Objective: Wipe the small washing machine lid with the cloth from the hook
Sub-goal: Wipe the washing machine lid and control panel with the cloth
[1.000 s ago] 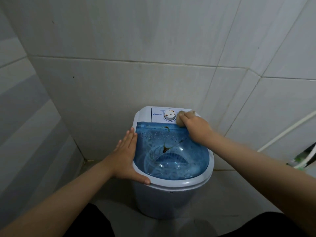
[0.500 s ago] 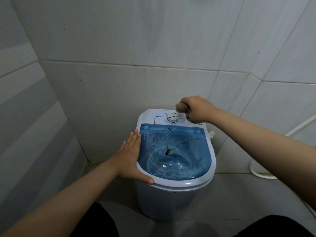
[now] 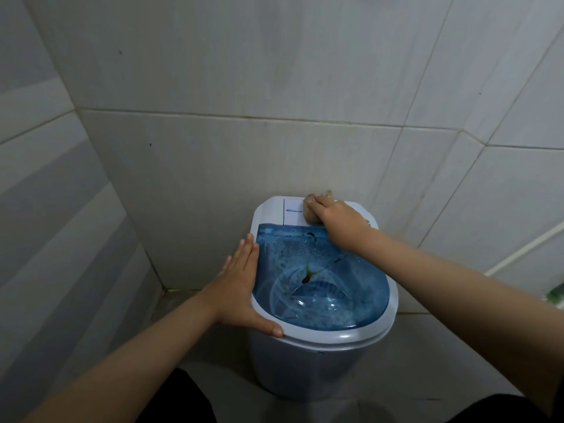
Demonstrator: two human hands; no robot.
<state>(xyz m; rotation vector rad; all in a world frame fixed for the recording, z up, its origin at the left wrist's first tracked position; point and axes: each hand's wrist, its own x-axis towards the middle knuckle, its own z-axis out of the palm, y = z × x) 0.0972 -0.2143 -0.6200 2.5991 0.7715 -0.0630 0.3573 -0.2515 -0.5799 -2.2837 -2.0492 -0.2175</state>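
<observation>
Now right hand (image 3: pixel 341 224) fingers (image 3: pixel 317 203) clutch cloth (image 3: pixel 309 213); left hand (image 3: pixel 241 288) flat on lid (image 3: pixel 320 285)

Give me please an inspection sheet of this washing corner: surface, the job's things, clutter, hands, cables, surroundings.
Surface: blue see-through lid is closed; droplets and brown streaks remain on it.
Job's things: beige cloth lies bunched on the white control panel, behind the lid.
Clutter: nothing seen on the machine.
Hands: left hand is flat on the machine's left rim, fingers open; right hand presses down on the cloth.
Cables: white pipe or hose runs along the right wall; which one, I cannot tell.
Surroundings: pale tiled walls in a corner; green object at right edge, unclear.
</observation>
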